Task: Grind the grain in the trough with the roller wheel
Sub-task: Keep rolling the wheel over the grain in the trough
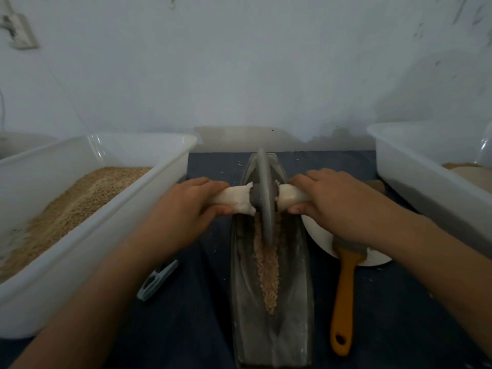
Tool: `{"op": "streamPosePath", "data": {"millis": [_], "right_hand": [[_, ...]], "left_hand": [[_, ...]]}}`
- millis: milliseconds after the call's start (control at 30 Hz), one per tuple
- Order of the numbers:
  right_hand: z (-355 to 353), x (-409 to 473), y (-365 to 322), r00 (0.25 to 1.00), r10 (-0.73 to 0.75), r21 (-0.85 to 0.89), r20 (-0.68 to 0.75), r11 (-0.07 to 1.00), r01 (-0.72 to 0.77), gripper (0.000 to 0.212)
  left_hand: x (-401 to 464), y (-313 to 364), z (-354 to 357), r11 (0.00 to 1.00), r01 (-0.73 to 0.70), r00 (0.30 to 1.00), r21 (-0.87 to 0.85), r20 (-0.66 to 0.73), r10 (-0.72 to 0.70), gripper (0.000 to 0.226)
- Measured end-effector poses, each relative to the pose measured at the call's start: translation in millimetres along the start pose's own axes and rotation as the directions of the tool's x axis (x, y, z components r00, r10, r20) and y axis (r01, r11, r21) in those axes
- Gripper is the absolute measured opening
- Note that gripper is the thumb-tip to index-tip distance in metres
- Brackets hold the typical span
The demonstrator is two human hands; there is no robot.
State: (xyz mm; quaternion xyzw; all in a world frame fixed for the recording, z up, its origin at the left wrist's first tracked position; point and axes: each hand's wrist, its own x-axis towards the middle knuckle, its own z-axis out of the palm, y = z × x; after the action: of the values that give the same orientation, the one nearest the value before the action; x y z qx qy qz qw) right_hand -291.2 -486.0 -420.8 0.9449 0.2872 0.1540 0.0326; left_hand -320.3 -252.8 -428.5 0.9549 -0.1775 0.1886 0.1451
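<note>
Left hand and right hand each keep a closed grip on a cloth-wrapped handle either side of the grey roller wheel. The wheel stands upright in the dark, boat-shaped trough on the surface, its rim in a tan line of grain.

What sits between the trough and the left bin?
Head view: a grey clip-like tool lies on the dark tabletop between trough and left bin.

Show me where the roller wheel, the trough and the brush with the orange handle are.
roller wheel (266, 198): head view, on the grey disc's rim.
trough (245, 302): head view, on its left inner wall.
brush (344, 294): head view, on the orange handle.
</note>
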Motion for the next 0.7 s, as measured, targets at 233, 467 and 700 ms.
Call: {"op": "streamPosePath", "data": {"millis": [233, 467, 700], "right_hand": [[-59, -29, -18, 0.923, -0.160, 0.157, 0.349, 0.981, 0.110, 0.032], [-45, -20, -19, 0.942, -0.100, 0.171, 0.320, 0.984, 0.046, 0.015], [1, 3, 2, 0.999, 0.039, 0.031, 0.035, 0.999, -0.040, 0.041]], "left_hand": [[-16, -6, -49, 0.939, 0.018, 0.860, -0.345, 0.485, 0.162, 0.037], [-13, -3, -39, 0.975, 0.074, 0.876, -0.210, 0.482, 0.037, 0.045], [-1, 3, 2, 0.999, 0.017, 1.000, 0.051, 0.003, -0.018, 0.041]]}}
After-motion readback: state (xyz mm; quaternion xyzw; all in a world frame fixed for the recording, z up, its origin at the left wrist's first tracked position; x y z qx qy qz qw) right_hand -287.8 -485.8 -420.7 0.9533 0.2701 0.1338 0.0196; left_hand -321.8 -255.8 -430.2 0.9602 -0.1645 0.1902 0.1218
